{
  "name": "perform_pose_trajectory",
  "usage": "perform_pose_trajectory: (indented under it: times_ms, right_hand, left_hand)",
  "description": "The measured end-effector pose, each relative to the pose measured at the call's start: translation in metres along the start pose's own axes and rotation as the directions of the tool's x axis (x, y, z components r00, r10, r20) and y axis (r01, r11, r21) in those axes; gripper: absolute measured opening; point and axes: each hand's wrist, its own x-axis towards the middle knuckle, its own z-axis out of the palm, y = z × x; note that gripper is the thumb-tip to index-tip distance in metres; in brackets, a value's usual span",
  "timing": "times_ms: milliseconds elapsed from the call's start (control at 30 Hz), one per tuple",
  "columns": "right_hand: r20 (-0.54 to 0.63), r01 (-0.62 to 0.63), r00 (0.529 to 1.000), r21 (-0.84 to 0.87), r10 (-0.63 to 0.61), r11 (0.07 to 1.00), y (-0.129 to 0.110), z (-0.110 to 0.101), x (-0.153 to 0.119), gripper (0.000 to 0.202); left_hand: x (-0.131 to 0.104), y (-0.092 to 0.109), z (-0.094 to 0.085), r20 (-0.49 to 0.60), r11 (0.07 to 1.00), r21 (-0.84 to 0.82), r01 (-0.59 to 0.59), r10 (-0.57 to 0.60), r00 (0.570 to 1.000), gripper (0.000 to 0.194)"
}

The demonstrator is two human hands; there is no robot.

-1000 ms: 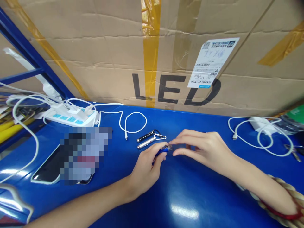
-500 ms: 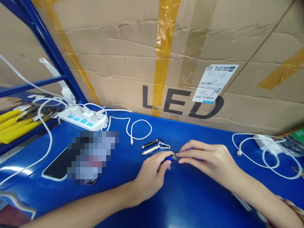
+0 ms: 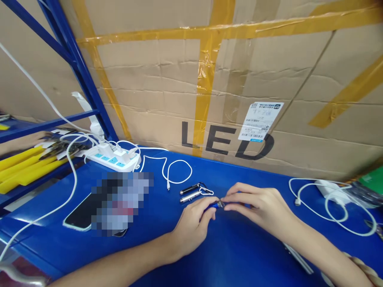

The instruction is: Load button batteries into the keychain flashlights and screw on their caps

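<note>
My left hand (image 3: 193, 227) is closed around a small blue cylinder (image 3: 214, 205), whose metal end points right. At that end, the fingertips of my right hand (image 3: 259, 203) pinch a small metal ring or clip (image 3: 221, 203); its exact shape is too small to make out. Just behind my left hand, a silver cylinder (image 3: 190, 197) with a white carabiner lies on the blue table (image 3: 227, 255). Beside it lies a black cylinder (image 3: 189, 189) with a dark clip.
Phones (image 3: 79, 211), partly blurred out, lie at the left near a white power strip (image 3: 115, 159) with cables. A large cardboard box (image 3: 155, 91) stands behind. A coiled white cable (image 3: 329, 223) is at the right, a metal rod (image 3: 299, 259) under my right forearm.
The camera view has tilted up slightly, showing more of the box. Both hands keep their hold at the blue cylinder and its metal end, with only slight finger movement.
</note>
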Motion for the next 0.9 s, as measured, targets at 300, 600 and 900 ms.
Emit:
perform_pose_trajectory:
  times_ms: [300,600,900]
  right_hand:
    - [0.019,-0.074,0.997,0.169,0.072,0.983,-0.003,-0.002,-0.001,0.012]
    - [-0.019,-0.084,0.995,0.32,0.095,0.944,-0.003,0.014,-0.006,0.015]
    - [0.047,-0.224,0.974,0.3,0.219,0.927,-0.003,0.016,-0.006,0.013]
  left_hand:
    - [-0.003,0.01,-0.003,0.077,0.999,-0.033,0.029,-0.026,0.997,0.024]
    - [0.0,-0.005,-0.007,0.111,0.99,0.003,-0.143,0.142,0.984,0.019]
    - [0.002,-0.012,-0.01,0.121,0.974,0.04,-0.225,0.219,0.968,0.02]
